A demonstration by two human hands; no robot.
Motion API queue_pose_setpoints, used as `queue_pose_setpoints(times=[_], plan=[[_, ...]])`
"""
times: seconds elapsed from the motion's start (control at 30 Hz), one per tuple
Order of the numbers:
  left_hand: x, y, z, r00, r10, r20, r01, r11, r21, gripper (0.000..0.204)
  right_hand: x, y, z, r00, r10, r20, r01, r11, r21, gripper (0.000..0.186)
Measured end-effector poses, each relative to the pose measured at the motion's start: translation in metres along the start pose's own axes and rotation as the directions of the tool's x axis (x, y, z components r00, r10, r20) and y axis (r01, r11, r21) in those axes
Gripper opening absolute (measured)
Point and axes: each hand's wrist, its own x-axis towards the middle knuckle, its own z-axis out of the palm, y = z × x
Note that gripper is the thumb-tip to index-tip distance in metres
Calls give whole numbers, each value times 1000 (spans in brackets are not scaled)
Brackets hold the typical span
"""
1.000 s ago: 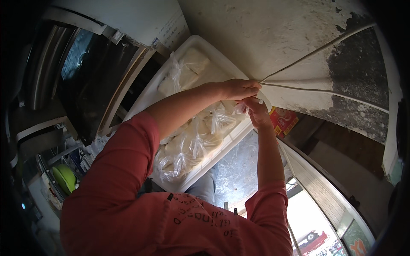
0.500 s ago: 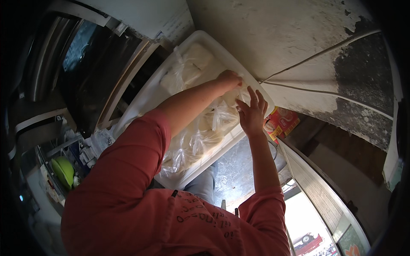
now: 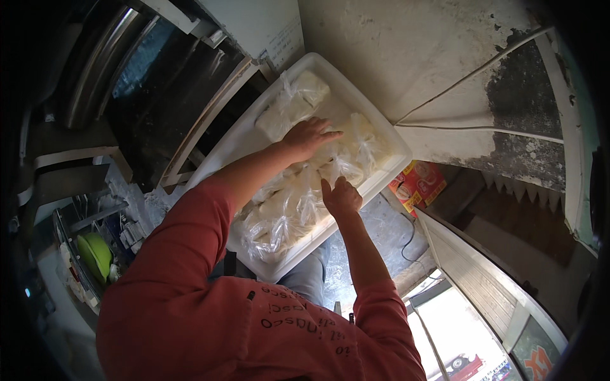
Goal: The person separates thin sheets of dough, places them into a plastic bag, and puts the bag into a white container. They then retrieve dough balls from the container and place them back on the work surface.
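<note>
A white plastic tray (image 3: 396,157) holds several knotted clear bags of pale, soft-looking contents (image 3: 302,203). Over the middle of the tray, my left hand (image 3: 307,136) rests on or just above the bags, fingers apart and holding nothing visible. Lower down, near the tray's right side, my right hand (image 3: 342,194) is by another bag, its thumb apart from the loosely bent fingers; nothing in it shows, though the fingertips are partly hidden.
A stained wall (image 3: 445,57) with cables rises behind the tray. Dark metal equipment (image 3: 95,82) stands at left, above a green plastic item (image 3: 94,257). A red box (image 3: 416,184) is at right, a metal surface (image 3: 378,232) below the tray, a bright opening at lower right.
Both hands have left the tray's upper right corner, where they were together around a bag, and moved down and left. A knotted bag now shows in that corner.
</note>
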Motion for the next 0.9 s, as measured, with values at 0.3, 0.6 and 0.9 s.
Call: queue_pose_setpoints(times=[0.3, 0.6, 0.9], plan=[[16, -21, 17, 905, -241, 351, 58, 886, 459, 14, -1, 17, 2, 971, -148, 190, 215, 886, -411, 15], [-120, 3, -44, 897, -347, -274, 299, 933, -201, 28, -74, 56, -9, 847, -323, -423, 337, 941, -45, 38], [-227, -36, -13, 902, -431, 31, 401, 810, -429, 38, -131, 2, 52, 998, -64, -25, 61, 672, 738, 23]])
